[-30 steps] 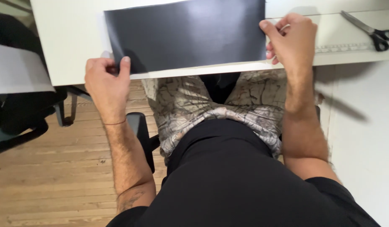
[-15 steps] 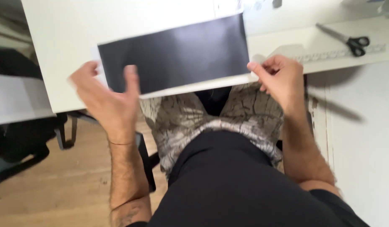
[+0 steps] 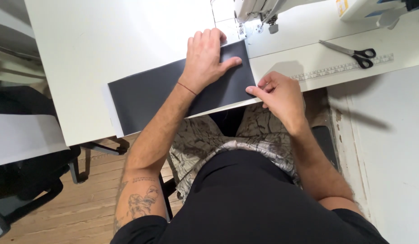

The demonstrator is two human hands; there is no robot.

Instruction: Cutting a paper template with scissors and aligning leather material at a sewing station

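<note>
I see the white bench (image 3: 105, 54) carrying a black fabric strip (image 3: 146, 92) along its near edge | sewing machine (image 3: 263, 11) at far edge | left hand (image 3: 207, 56) flat, fingers spread on strip's right end | right hand (image 3: 279, 92) apparently pinching strip's near-right corner | scissors (image 3: 354, 53) and ruler (image 3: 343, 68) rightward.

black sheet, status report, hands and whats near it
Left hand flat on black sheet, near sewing machine. Right hand pinches sheet's right edge. Scissors and ruler lie apart to the right.
</note>
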